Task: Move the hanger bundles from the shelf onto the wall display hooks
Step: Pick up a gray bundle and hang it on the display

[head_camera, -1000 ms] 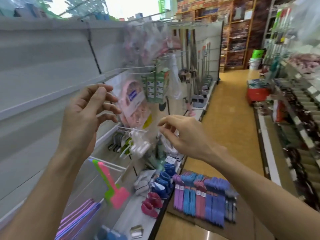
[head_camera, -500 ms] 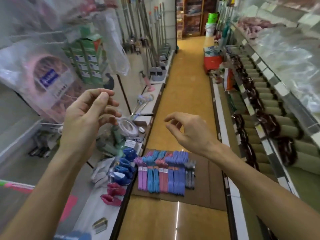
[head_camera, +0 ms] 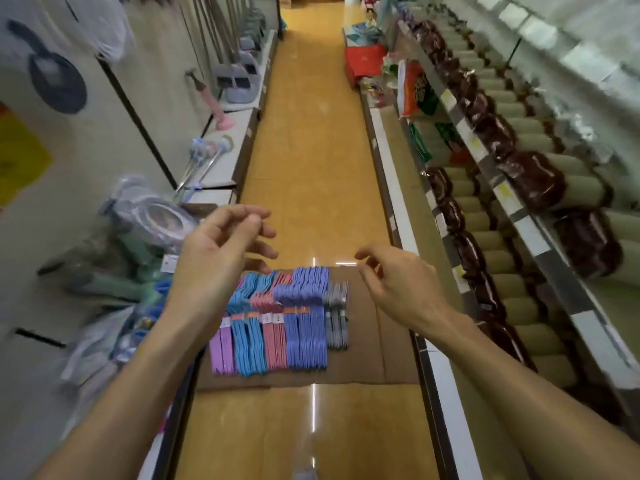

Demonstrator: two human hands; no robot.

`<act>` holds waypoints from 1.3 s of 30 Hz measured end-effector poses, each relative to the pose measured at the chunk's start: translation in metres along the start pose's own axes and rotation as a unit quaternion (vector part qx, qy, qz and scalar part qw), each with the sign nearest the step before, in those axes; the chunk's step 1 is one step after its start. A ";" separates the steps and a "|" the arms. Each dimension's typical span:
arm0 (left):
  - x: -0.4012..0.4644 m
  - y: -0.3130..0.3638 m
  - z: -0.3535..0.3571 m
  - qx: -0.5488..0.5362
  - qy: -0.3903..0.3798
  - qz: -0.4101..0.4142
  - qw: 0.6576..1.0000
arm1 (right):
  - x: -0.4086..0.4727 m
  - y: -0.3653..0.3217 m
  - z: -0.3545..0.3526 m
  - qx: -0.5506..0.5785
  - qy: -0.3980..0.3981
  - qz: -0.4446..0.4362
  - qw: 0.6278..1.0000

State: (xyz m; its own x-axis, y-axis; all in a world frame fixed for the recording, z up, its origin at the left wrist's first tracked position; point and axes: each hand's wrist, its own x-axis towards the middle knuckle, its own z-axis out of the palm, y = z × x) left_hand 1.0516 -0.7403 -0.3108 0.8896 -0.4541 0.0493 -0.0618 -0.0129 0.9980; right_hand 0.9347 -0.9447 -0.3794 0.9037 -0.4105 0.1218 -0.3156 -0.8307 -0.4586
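Nearest the camera, two bare forearms are seen reaching forward; the left hand (head_camera: pixel 221 251) is held at about eleven o'clock with its fingers loosely spread and nothing in them, and the right hand (head_camera: pixel 398 278) at about one o'clock is likewise empty, its fingers half curled. Just beyond and below the hands, at twelve o'clock, the banded bundles of thin purple, blue, pink and grey plastic hangers (head_camera: pixel 280 323) are laid in a tight row on a flat sheet of brown cardboard (head_camera: pixel 374 341) on the yellow-tan aisle floor (head_camera: pixel 311 133); the left hand overlaps the row's near-left corner in view, though contact is not shown. Each bundle is judged light but rigid along its length, slippery where plastic meets plastic, and inclined to fan apart if gripped at the ends; it is best taken around the paper band at mid-length, or gathered at the hook ends for hanging. At ten o'clock a white base shelf of blurred packaged goods (head_camera: pixel 228 161) is seen; no wall hooks are visible.
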 end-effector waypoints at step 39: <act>0.141 -0.709 0.128 0.378 -0.169 0.098 0.905 | 0.045 0.394 0.649 0.194 -0.079 0.286 0.935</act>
State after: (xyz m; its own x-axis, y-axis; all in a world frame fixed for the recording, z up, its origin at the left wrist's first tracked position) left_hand 1.1628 -0.9088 -1.0162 0.6465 -0.7586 0.0805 -0.6095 -0.4502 0.6526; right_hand 1.0386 -1.0465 -1.1265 0.6601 -0.6600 -0.3588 -0.6593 -0.2801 -0.6977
